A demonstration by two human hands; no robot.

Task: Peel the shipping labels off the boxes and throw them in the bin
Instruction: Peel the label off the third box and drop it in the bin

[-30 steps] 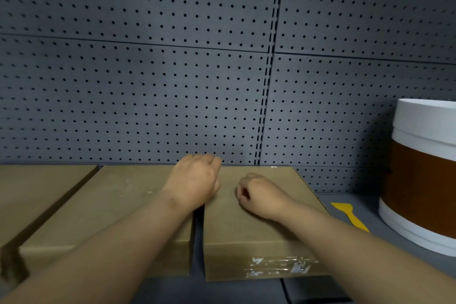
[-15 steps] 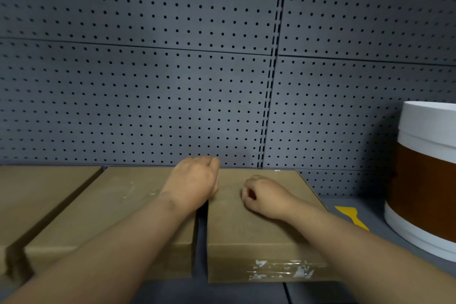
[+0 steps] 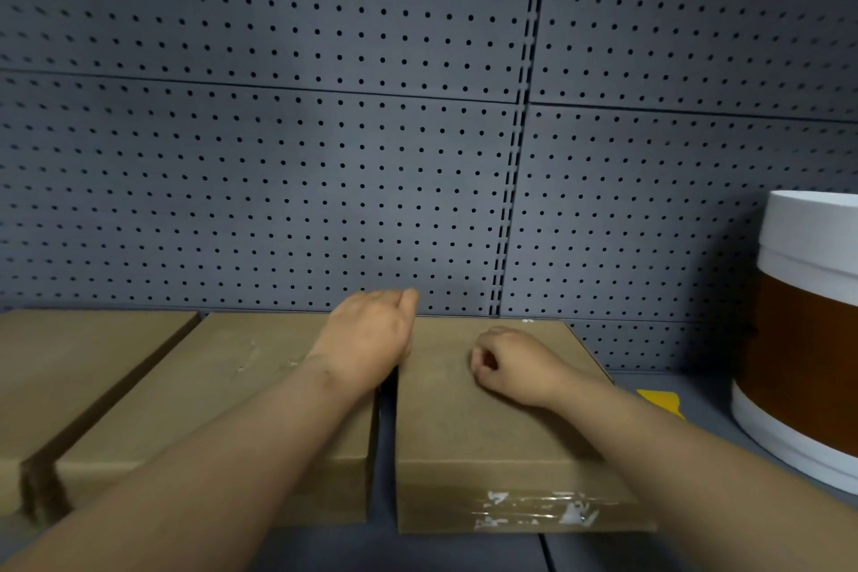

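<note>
Three brown cardboard boxes lie side by side on a grey shelf: a left box (image 3: 69, 376), a middle box (image 3: 223, 399) and a right box (image 3: 469, 432). No label shows on their tops. Torn tape and white label scraps (image 3: 534, 511) cling to the right box's front face. My left hand (image 3: 371, 339) sits at the right box's far left edge, its fingers curling down into the gap between the boxes. On top of the right box rests my right hand (image 3: 506, 362), fingers curled into a loose fist, with nothing seen in it. A white bin with a brown band (image 3: 812, 339) stands at the right.
A grey pegboard wall (image 3: 325, 153) rises directly behind the boxes. A yellow plastic scraper (image 3: 661, 402) lies on the shelf between the right box and the bin. Middle and right boxes are separated by a narrow gap (image 3: 383, 455).
Both hands stay almost where they were on the right box. The view has drifted slightly left, so the boxes and the bin sit a little further right.
</note>
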